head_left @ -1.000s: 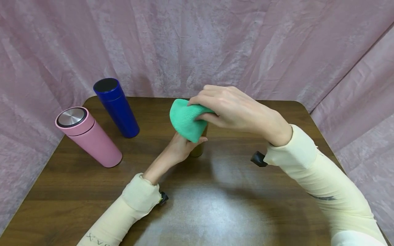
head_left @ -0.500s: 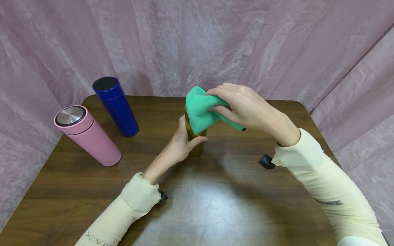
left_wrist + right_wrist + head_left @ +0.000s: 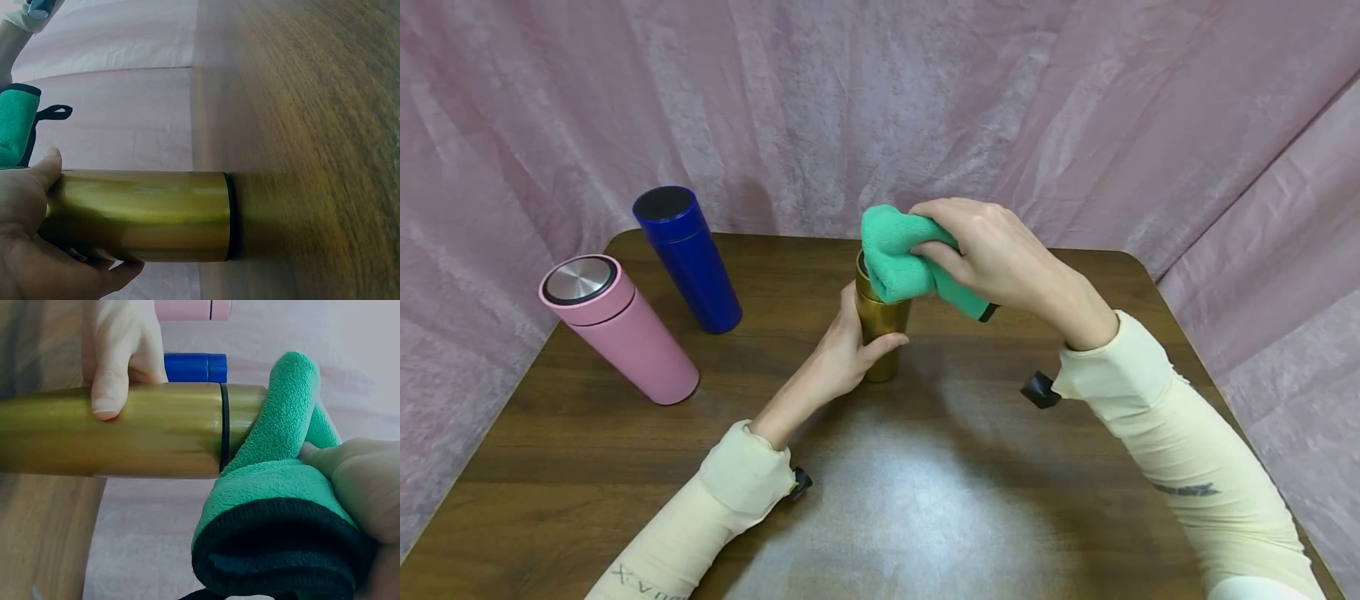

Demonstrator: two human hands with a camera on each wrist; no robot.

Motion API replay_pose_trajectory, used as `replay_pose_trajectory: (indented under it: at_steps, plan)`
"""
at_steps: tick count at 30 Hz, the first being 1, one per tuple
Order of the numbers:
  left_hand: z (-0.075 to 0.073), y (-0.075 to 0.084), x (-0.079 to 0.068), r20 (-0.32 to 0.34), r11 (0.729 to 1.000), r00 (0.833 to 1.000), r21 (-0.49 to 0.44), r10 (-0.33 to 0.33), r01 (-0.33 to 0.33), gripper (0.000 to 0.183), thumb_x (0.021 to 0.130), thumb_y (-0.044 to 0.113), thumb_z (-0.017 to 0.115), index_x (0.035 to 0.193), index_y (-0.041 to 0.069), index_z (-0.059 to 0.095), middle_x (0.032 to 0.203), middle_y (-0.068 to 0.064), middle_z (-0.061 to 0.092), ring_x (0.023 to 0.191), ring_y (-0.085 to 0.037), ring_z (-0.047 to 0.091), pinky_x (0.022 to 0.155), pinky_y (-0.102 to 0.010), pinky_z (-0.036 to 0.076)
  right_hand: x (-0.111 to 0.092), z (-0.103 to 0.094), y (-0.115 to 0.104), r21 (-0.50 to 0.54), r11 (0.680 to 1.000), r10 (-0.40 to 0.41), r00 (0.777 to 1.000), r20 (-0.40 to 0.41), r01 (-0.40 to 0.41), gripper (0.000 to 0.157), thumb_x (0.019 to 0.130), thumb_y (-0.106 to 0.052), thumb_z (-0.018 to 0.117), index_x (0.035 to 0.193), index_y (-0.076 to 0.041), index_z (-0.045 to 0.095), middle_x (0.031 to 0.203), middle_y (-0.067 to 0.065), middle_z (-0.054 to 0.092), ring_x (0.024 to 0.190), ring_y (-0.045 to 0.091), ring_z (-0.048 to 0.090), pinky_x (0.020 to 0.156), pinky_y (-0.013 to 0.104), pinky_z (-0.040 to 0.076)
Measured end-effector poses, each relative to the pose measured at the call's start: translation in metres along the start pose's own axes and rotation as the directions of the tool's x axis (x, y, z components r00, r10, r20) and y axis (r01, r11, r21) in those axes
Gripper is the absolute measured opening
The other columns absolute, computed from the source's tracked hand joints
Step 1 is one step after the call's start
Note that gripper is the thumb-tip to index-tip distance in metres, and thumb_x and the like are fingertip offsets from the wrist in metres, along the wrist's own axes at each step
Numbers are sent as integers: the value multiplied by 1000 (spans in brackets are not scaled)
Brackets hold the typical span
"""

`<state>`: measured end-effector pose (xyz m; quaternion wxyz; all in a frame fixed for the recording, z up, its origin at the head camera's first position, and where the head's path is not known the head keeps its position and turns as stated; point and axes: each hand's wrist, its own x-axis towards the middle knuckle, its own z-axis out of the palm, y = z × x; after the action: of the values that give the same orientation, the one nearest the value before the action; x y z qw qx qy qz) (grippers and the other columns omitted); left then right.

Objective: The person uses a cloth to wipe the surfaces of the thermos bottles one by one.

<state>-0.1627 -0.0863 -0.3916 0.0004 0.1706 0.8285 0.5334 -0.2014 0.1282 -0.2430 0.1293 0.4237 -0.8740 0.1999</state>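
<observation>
My left hand (image 3: 838, 354) grips a gold thermos bottle (image 3: 884, 317) round its middle, thumb across the near side. The bottle stands on the table, its black base ring visible in the left wrist view. A green cloth (image 3: 895, 258) with black edging is pinched between the thumb and fingers of my right hand (image 3: 996, 258). In the right wrist view, the folded cloth (image 3: 281, 425) lies against the bottle's lid (image 3: 245, 412) and covers its top end. A black loop (image 3: 55, 112) hangs off the cloth in the left wrist view.
To the left stand a pink thermos (image 3: 632, 342) with a silver-topped lid and, behind it, a blue thermos (image 3: 696, 271) with a dark top. The wooden table (image 3: 940, 500) ends at the back before a pink curtain (image 3: 820, 108).
The cloth has moved right from over the bottle's left side and my left fingers, and now bunches at the lid. More of the gold bottle shows. My left hand keeps its hold.
</observation>
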Motion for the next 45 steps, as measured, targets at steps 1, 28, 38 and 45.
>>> replay_pose_trajectory:
  at_steps: [1, 28, 38, 45]
  plan:
    - [0, 0, 0, -4, 1000, 1000, 1, 2, -2, 90, 96, 25, 77, 157, 5, 14, 137, -17, 49, 123, -30, 53, 107, -48, 42, 0, 0, 1, 0, 1000, 19, 1000, 1, -19, 28, 101, -16, 70, 125, -3, 65, 110, 8, 70, 93, 21, 63, 83, 44, 53]
    - [2, 3, -1, -38, 999, 999, 43, 14, -13, 92, 94, 24, 80, 157, 4, 16, 138, -22, 49, 126, -35, 54, 111, -52, 40, -33, -1, 25, 923, 68, 632, 732, 253, -378, 50, 106, -38, 56, 144, -7, 47, 98, 10, 70, 77, 20, 72, 65, 35, 61]
    - [3, 5, -3, -37, 1000, 999, 23, 0, 1, 92, 95, 22, 79, 157, 3, 14, 137, -22, 50, 124, -34, 54, 109, -51, 41, -32, 29, 14, 854, 120, 636, 700, 325, -506, 46, 104, -25, 64, 142, -7, 45, 107, 14, 67, 82, 24, 73, 70, 40, 62]
    - [3, 4, -3, -41, 1000, 999, 17, 11, -10, 92, 95, 21, 79, 157, 3, 13, 139, -23, 48, 125, -35, 53, 110, -51, 40, -28, 40, 7, 711, 466, 609, 774, 174, -526, 40, 100, -15, 64, 136, -1, 56, 101, 14, 64, 71, 21, 69, 63, 35, 60]
